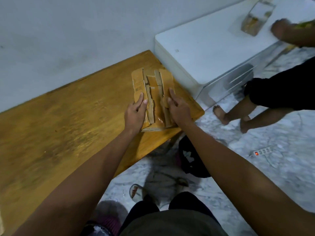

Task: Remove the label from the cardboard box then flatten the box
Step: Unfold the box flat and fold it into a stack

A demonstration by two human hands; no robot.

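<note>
A brown cardboard box (153, 86) lies flat on the right end of the wooden table (68, 120), its flaps spread and strips of shiny tape along its middle. Printed markings show on its left flap. My left hand (136, 113) presses palm-down on the left flap, fingers together. My right hand (177, 108) rests palm-down on the right side of the box, fingers on the cardboard. Neither hand grips anything. No separate label is visible.
A white table (204, 48) stands to the right of the wooden one, with a clear bag (255, 19) on it. Another person stands barefoot at the right, one hand on the white table. A power strip (262, 151) and a dark bag (189, 159) lie on the floor.
</note>
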